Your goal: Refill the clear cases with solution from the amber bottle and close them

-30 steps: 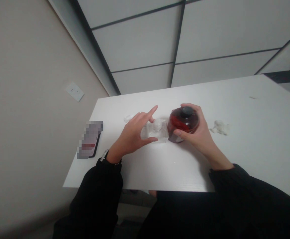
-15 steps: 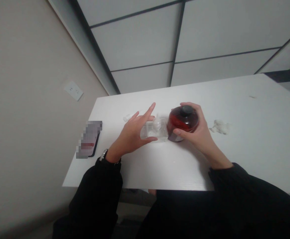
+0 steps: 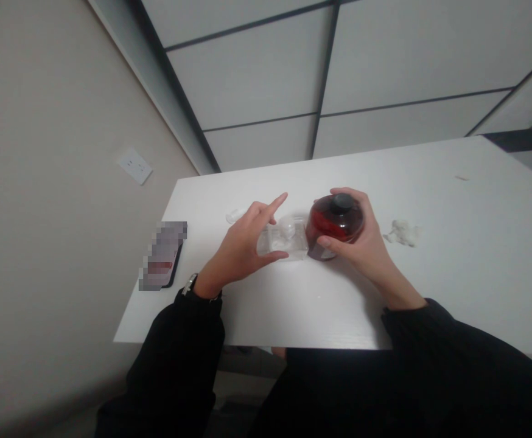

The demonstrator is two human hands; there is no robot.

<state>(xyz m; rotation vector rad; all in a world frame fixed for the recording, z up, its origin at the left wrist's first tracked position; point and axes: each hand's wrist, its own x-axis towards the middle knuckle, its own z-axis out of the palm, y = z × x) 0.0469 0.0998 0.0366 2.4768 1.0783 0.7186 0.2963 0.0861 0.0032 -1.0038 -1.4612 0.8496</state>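
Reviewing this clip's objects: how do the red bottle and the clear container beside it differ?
The dark red bottle is round and tinted, while the clear plastic container is colourless and boxier. The bottle has a black cap; the container has a clear rounded top. The right hand grips the bottle, while the open left hand is at the container. Both sit side by side on the white table.

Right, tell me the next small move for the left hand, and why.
Probably close the open left hand around the clear rectangular plastic container: its thumb and fingers are spread to either side of it, not gripping, while the right hand is wrapped around the round dark red bottle with a black cap.
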